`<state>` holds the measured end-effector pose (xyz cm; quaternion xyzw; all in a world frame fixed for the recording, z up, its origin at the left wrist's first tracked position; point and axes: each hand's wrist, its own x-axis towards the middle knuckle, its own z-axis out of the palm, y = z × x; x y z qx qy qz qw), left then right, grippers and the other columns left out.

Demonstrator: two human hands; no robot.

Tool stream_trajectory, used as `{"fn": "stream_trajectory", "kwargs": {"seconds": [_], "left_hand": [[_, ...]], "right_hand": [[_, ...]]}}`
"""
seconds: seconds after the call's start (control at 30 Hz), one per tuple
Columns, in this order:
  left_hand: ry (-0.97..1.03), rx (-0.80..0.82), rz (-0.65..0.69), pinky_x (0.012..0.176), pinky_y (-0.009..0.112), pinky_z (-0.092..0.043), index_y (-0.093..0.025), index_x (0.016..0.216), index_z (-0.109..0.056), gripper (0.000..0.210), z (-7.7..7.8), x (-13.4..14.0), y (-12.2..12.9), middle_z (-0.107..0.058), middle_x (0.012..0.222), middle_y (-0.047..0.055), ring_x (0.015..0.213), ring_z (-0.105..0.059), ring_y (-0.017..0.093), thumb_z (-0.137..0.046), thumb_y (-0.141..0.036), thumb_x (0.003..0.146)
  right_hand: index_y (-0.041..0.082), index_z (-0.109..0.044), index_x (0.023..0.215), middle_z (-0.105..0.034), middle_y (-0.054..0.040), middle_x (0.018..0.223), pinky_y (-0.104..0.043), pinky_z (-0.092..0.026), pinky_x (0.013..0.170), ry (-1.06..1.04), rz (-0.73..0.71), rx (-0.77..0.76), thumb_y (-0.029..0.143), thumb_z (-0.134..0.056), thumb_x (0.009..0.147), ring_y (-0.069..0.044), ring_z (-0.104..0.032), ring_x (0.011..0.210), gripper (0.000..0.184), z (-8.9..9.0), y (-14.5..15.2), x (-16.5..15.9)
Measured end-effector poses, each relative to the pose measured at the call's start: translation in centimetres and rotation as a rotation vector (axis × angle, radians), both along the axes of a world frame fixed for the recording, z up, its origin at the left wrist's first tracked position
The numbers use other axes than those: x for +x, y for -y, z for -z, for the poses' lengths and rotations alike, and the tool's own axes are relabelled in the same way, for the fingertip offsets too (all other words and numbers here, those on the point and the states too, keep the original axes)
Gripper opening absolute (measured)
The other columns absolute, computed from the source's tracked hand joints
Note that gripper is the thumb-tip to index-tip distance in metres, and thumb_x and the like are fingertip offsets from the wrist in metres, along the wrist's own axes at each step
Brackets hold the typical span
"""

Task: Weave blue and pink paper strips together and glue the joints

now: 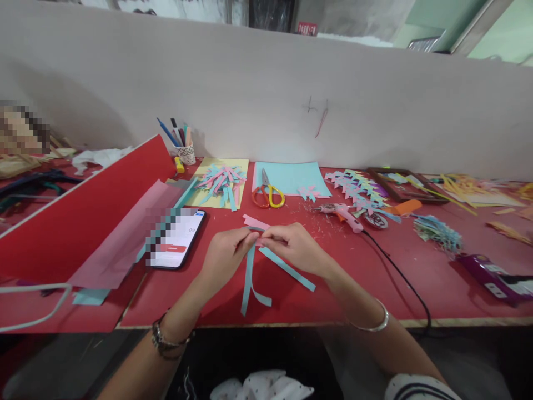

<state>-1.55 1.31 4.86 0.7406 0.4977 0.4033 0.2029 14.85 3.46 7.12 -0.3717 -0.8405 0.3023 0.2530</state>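
Note:
My left hand (231,250) and my right hand (293,247) meet over the red table, thumbs and fingertips pinched on interlaced paper strips. Blue paper strips (249,278) hang down from the left fingertips, one curling to the right. A pink paper strip (255,221) sticks out beyond the fingers, and a bit of pink shows between the two pinches. Just below my right hand, another blue strip (291,270) slants toward the lower right. The exact crossing of the strips is hidden by my fingers.
Scissors (267,195) lie beyond my hands. A pink glue gun (343,215) is at the right, its cord running to the table edge. A phone (179,241) lies left, near pink paper sheets (125,236). Folded strip pieces (222,180) are piled behind.

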Motion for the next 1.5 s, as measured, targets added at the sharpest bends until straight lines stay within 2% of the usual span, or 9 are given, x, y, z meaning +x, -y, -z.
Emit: {"fn": "stream_trajectory", "kwargs": {"seconds": [0.43,0.67,0.73,0.8,0.93,1.03,1.13,1.4,1.5], "left_hand": [[-0.180,0.023,-0.184,0.046,0.023,-0.023,-0.019,0.049,-0.029,0.039,0.4,-3.2,-0.4,-0.031,0.042,-0.006,0.042,-0.029,0.008,-0.034,-0.038,0.083],[-0.171,0.026,-0.121,0.046,0.024,-0.022,-0.019,0.049,-0.028,0.039,0.3,-2.4,-0.2,-0.029,0.044,-0.006,0.043,-0.028,0.008,-0.033,-0.039,0.082],[-0.158,0.042,-0.090,0.046,0.024,-0.021,-0.019,0.050,-0.026,0.038,0.1,-1.8,0.0,-0.027,0.044,-0.006,0.043,-0.027,0.008,-0.033,-0.039,0.082],[-0.134,0.058,-0.062,0.045,0.024,-0.020,-0.019,0.050,-0.024,0.039,-0.2,-1.1,0.1,-0.026,0.045,-0.006,0.043,-0.026,0.008,-0.033,-0.039,0.083],[-0.079,0.077,0.009,0.044,0.023,-0.021,-0.019,0.051,-0.024,0.040,-0.9,-0.1,0.5,-0.026,0.045,-0.006,0.044,-0.026,0.008,-0.033,-0.040,0.083],[-0.047,0.083,0.032,0.044,0.022,-0.022,-0.020,0.051,-0.025,0.038,-0.9,-0.1,0.6,-0.027,0.045,-0.006,0.043,-0.026,0.007,-0.034,-0.037,0.083],[-0.051,0.052,0.066,0.044,0.022,-0.024,-0.020,0.051,-0.028,0.036,-0.9,-0.4,0.6,-0.030,0.045,-0.006,0.043,-0.030,0.008,-0.034,-0.033,0.083],[-0.120,-0.024,0.258,0.047,0.020,-0.029,-0.019,0.052,-0.034,0.032,-1.0,-1.4,0.0,-0.037,0.047,-0.005,0.046,-0.036,0.008,-0.033,-0.030,0.082],[-0.126,-0.002,0.239,0.049,0.021,-0.030,-0.018,0.053,-0.039,0.032,-0.9,-1.8,-0.2,-0.039,0.049,-0.004,0.047,-0.037,0.009,-0.036,-0.030,0.082]], "right_hand": [[0.015,-0.052,0.062,-0.042,0.0049,0.049,-0.020,-0.025,0.047,0.035,0.143,-0.048,0.031,-0.042,0.079,-0.007,-0.035,0.046,0.025,0.9,-1.6,4.9],[0.018,-0.051,0.063,-0.048,0.0026,0.050,-0.022,-0.030,0.050,-0.020,0.580,0.346,0.029,-0.041,0.082,-0.009,-0.042,0.046,0.024,-0.5,-0.7,5.5],[0.017,-0.055,0.073,-0.059,-0.0015,0.066,-0.023,-0.037,0.061,-0.070,0.466,0.390,0.027,-0.042,0.083,-0.012,-0.053,0.060,0.019,-1.0,0.0,4.3],[0.018,-0.056,0.087,-0.062,-0.0061,0.089,-0.027,-0.039,0.077,-0.052,0.214,0.365,0.029,-0.045,0.083,-0.016,-0.056,0.085,0.016,-1.0,0.6,2.7],[0.019,-0.053,0.093,-0.060,-0.0062,0.099,-0.037,-0.027,0.095,0.030,-0.050,0.232,0.029,-0.048,0.083,-0.016,-0.052,0.097,0.015,-0.4,0.9,0.1],[0.018,-0.052,0.078,-0.059,0.0013,0.075,-0.039,-0.021,0.096,0.077,-0.098,0.170,0.025,-0.044,0.086,-0.011,-0.054,0.074,0.014,-0.2,0.6,-0.6],[0.017,-0.051,0.071,-0.051,0.0060,0.060,-0.032,-0.026,0.088,0.101,-0.144,0.136,0.024,-0.041,0.087,-0.007,-0.045,0.058,0.021,-0.4,0.2,-0.6],[0.016,-0.056,0.069,-0.050,0.0049,0.056,-0.024,-0.029,0.070,0.174,-0.225,0.204,0.025,-0.040,0.087,-0.007,-0.039,0.055,0.026,-1.1,-0.5,-0.3],[0.016,-0.057,0.069,-0.052,0.0036,0.056,-0.023,-0.031,0.066,0.173,-0.121,0.247,0.027,-0.044,0.085,-0.008,-0.041,0.054,0.024,-1.5,-1.2,0.8]]}}
